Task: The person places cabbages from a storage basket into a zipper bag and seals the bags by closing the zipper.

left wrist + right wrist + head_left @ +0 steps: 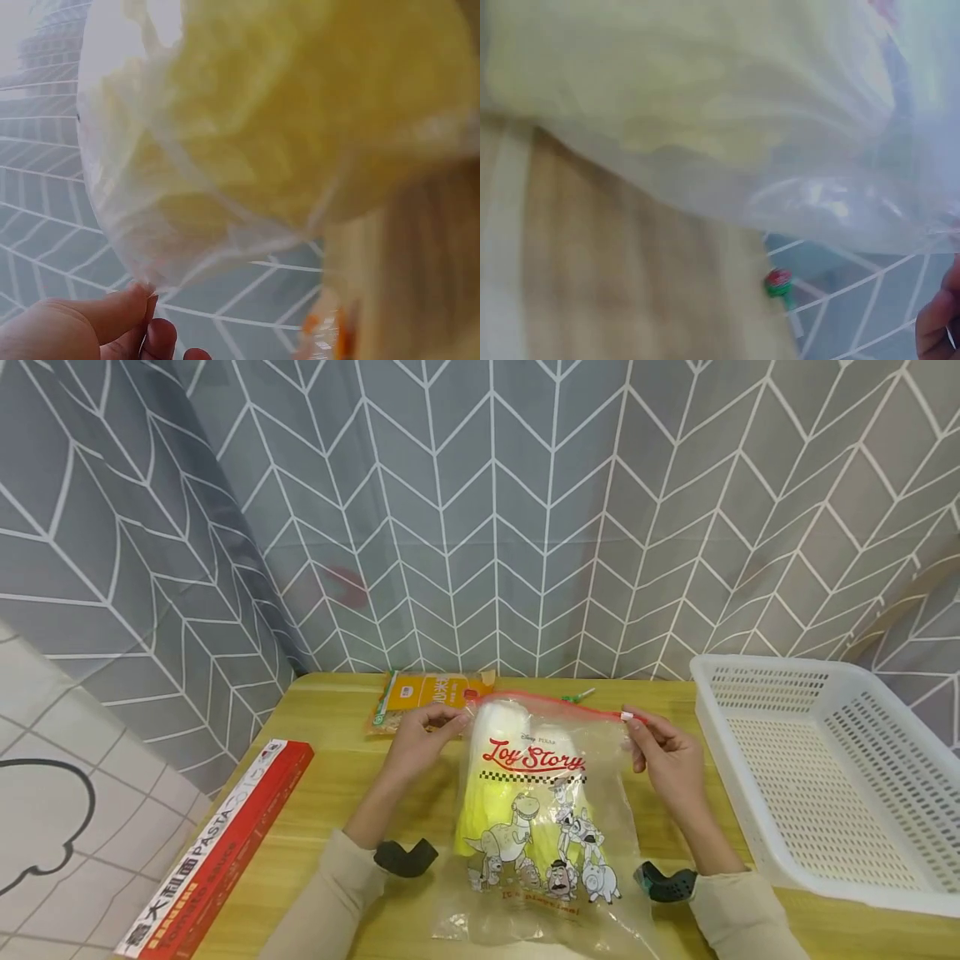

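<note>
A clear zip bag point(551, 860) printed with "Toy Story" and cartoon figures hangs upright between both hands, its red zip edge on top. Yellow-and-white soft contents point(491, 777) show through the plastic. My left hand point(422, 739) pinches the bag's upper left corner between thumb and fingers; the left wrist view shows that pinch point(146, 292) close up. At the upper right corner, my right hand point(667, 756) pinches the zip edge beside its white slider point(627, 717). Only a few fingers of the right hand point(941, 319) appear in the right wrist view.
An orange food packet point(427, 689) lies at the table's back edge behind the left hand. A green-wrapped lollipop point(573, 698) lies behind the bag. A long red pasta box point(225, 843) is along the left edge, and a white plastic basket point(723, 777) stands on the right.
</note>
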### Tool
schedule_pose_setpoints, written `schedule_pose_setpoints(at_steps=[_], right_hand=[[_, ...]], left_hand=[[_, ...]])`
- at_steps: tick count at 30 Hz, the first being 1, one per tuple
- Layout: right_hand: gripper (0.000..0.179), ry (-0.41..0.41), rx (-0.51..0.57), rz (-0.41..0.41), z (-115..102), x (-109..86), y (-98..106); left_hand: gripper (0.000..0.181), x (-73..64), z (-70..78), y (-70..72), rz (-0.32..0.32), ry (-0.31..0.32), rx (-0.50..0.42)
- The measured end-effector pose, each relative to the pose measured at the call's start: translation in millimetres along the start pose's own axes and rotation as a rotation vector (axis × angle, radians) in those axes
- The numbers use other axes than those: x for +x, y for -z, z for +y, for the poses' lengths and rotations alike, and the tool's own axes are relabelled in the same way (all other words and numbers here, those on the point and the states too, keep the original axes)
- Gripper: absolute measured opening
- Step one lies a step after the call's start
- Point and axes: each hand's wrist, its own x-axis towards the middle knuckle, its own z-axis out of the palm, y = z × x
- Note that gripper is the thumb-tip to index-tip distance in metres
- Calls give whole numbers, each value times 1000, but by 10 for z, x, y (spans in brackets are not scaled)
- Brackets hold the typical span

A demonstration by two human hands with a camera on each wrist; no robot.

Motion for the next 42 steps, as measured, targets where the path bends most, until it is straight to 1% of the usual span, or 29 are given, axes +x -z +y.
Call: schedule_pose_setpoints(at_steps=[2,4,6,8,12,16,18,19,21,23,26,31,34,38,42], right_hand=[[29,36,-3,-12,-78,-3,2],[27,73,-9,-7,-152,-7,0],[25,104,-5,14,-224,-18,-7],[21,130,11,41,-298,-31,-20],[12,198,102,94,-476,-57,-36],[8,315,239,123,-723,-67,-54],[8,373,313,127,-845,-64,-72],[8,390,328,120,-905,-58,-83],[8,385,330,97,-1007,-34,-102],[7,352,299,85,-1096,-6,-117],[8,289,247,66,-1177,37,-126],[10,254,237,74,-1211,37,-134],[8,243,213,71,-1212,6,-147],[8,235,203,43,-1228,-66,-160],[7,221,233,20,-1227,-120,-173]], left_hand=[[20,-17,79,61,19,-21,-2],[20,-35,156,121,34,-50,-12],[20,-52,219,177,49,-78,-13],[20,-69,272,231,58,-102,-34],[19,-113,389,321,92,-155,-85],[16,-212,541,407,125,-224,-158],[16,-269,623,443,131,-253,-202],[16,-294,664,460,139,-265,-222],[18,-328,736,496,160,-289,-254],[19,-350,790,531,184,-304,-263],[19,-364,834,581,227,-294,-262],[14,-384,866,641,267,-275,-266],[12,-400,873,665,266,-271,-266],[7,-441,842,692,248,-268,-290],[7,-483,790,735,241,-282,-331]])
